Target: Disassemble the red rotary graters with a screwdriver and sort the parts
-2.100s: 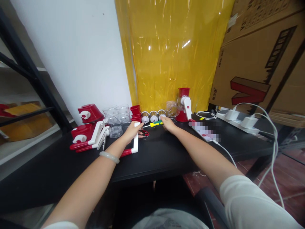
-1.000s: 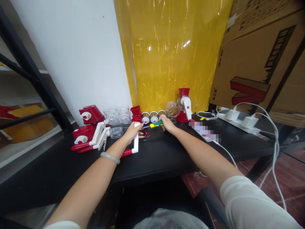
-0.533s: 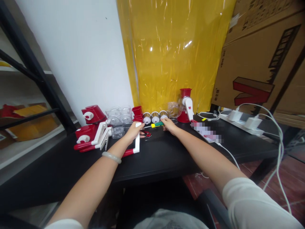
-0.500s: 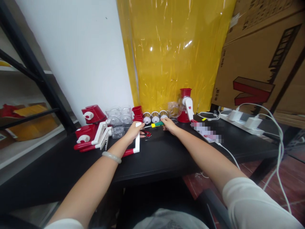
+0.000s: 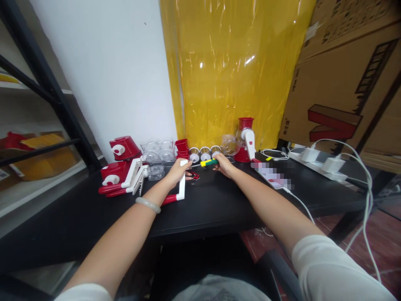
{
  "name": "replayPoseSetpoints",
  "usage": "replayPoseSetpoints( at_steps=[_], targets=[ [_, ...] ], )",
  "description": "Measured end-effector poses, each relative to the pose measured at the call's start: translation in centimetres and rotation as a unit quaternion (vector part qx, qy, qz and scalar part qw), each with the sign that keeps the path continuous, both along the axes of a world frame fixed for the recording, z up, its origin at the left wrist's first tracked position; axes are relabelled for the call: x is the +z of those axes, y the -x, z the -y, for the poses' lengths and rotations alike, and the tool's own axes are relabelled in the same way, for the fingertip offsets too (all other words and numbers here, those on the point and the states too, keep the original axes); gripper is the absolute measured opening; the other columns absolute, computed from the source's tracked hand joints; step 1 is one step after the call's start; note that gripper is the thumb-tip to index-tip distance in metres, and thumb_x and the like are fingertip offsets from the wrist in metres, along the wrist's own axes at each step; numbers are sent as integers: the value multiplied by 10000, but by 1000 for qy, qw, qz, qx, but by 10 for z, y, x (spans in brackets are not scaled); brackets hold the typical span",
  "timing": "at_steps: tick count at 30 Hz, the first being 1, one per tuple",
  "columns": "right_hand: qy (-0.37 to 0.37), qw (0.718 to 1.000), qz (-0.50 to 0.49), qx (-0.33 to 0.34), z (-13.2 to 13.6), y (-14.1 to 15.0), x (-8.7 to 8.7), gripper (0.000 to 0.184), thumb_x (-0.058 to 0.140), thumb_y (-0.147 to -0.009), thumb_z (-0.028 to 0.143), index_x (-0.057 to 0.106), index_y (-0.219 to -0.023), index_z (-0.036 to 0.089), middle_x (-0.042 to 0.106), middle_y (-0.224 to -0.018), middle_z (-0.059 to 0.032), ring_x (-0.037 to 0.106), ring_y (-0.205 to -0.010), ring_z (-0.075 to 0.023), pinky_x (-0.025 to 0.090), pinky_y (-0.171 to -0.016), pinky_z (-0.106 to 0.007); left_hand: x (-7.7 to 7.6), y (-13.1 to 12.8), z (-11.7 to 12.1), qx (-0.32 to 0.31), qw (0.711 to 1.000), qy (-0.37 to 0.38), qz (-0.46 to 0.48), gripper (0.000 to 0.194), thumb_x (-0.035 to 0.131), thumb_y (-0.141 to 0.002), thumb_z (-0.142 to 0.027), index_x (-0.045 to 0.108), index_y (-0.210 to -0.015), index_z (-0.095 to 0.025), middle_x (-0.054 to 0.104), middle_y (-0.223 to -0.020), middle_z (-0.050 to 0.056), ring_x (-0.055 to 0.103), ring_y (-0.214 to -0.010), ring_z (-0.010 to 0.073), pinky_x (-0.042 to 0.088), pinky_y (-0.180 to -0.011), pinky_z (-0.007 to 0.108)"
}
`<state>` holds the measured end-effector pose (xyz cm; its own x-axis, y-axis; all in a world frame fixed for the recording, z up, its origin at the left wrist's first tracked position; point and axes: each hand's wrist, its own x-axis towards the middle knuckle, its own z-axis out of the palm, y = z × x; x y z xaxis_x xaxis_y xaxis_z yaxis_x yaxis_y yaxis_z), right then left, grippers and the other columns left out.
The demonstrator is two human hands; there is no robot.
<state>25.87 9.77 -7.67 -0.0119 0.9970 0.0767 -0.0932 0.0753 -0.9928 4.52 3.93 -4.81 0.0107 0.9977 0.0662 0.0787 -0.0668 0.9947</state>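
My left hand is closed on the white arm of a crank handle, whose red grip points left, low over the table. In my right hand is a screwdriver with a green and yellow handle, lying nearly level. Its shaft points left and its tip meets the top end of the crank handle by my left fingers; the exact contact is too small to see. Small red parts lie on the black table just right of my left hand.
Red housings and white-and-red handles stand at left, beside clear plastic cups. Several drums line the back. An assembled rotary grater, a phone and a power strip are at right.
The view has shifted slightly, moving everything a little to the right. Both hands keep their holds, and the screwdriver still meets the crank handle.
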Motion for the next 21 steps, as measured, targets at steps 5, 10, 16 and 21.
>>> replayPoseSetpoints(
  at_steps=[5, 10, 16, 21],
  targets=[
    [-87, 986, 145, 9, -2, -8, -6, 401, 463, -928, 515, 525, -672, 213, 446, -440, 34, 435, -409, -120, 364, -456, -243, 1, 0, 0, 12, 1000, 3, 4, 275, 716, -894, -281, 480, -1008, -194, 617, -839, 16, 598, -541, 127, 591, -525, 299],
    [-92, 977, 194, -12, -3, -10, -6, 487, 445, -937, 567, 525, -619, 206, 429, -417, 30, 396, -363, -108, 301, -412, -248, 1, 0, 1, 15, 1000, 5, 6, 291, 732, -882, -280, 484, -1007, -193, 624, -846, 14, 590, -522, 119, 591, -523, 296],
    [-83, 990, 111, -10, -7, -5, -8, 352, 603, -875, 481, 486, -666, 223, 386, -448, 69, 371, -363, -89, 329, -382, -229, 0, 1, 0, 15, 1000, 4, 4, 221, 672, -926, -252, 476, -1007, -189, 626, -847, 17, 598, -535, 120, 605, -535, 306],
    [-125, 985, 116, -33, -10, -6, -9, 304, 633, -843, 456, 506, -711, 213, 438, -510, 70, 439, -396, -80, 360, -401, -209, 1, 1, 0, 14, 1000, 3, 7, 234, 681, -918, -249, 479, -1020, -187, 622, -836, 12, 589, -519, 112, 600, -525, 294]
  ],
)
